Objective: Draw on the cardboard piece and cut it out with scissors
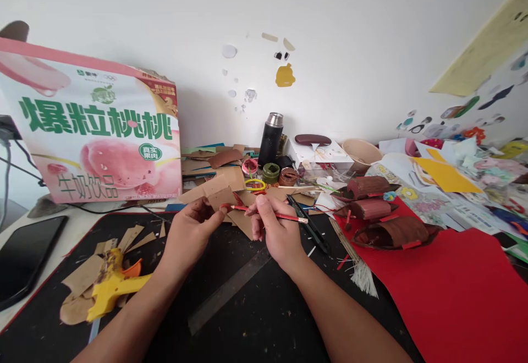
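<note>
My right hand (277, 225) is closed around a red pencil (293, 218), which lies nearly level with its point to the left. The point reaches the thumb tip of my left hand (193, 225). The fingers of my left hand are pinched together, with a reddish spot at the thumb; what they hold is too small to make out. Just behind them is a brown cardboard piece (221, 197), and I cannot tell whether they touch it. Under both hands lies a black mat (231, 335) with a clear ruler (226, 294) on it.
A yellow glue gun (109, 291) lies on cardboard scraps at left, near a phone (31, 258). Behind stand a pink drink carton (103, 132), a black thermos (271, 140) and small paint jars (271, 172). Brown rolled pieces (396, 233) rest on red paper (457, 291) at right.
</note>
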The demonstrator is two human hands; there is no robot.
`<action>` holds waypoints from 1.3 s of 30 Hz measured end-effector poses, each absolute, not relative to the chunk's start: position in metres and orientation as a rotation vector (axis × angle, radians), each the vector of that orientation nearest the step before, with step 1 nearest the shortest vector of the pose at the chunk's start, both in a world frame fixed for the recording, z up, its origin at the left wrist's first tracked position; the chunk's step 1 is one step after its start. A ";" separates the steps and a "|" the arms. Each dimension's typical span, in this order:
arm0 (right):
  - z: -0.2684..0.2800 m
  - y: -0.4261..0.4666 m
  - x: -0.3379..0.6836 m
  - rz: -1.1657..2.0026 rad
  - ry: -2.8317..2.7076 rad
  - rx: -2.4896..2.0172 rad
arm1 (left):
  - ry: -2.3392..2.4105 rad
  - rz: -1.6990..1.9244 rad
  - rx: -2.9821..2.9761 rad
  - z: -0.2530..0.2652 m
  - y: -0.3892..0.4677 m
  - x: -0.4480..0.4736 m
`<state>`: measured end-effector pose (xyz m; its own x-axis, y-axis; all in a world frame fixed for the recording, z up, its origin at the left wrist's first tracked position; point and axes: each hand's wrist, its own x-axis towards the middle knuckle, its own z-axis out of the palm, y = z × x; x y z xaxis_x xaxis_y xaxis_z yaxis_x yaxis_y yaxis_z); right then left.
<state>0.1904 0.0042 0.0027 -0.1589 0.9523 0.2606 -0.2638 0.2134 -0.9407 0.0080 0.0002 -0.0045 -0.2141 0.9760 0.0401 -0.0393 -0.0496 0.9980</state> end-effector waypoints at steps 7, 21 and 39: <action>0.002 0.003 0.191 1.221 -1.363 -0.765 | 1.361 1.359 1.271 -0.012 -0.004 0.006; -0.004 0.003 0.189 1.165 -1.425 -0.780 | 1.372 1.305 1.346 -0.008 -0.008 0.007; -0.002 0.004 0.190 1.103 -1.457 -0.871 | 1.330 1.355 1.207 -0.005 -0.005 0.010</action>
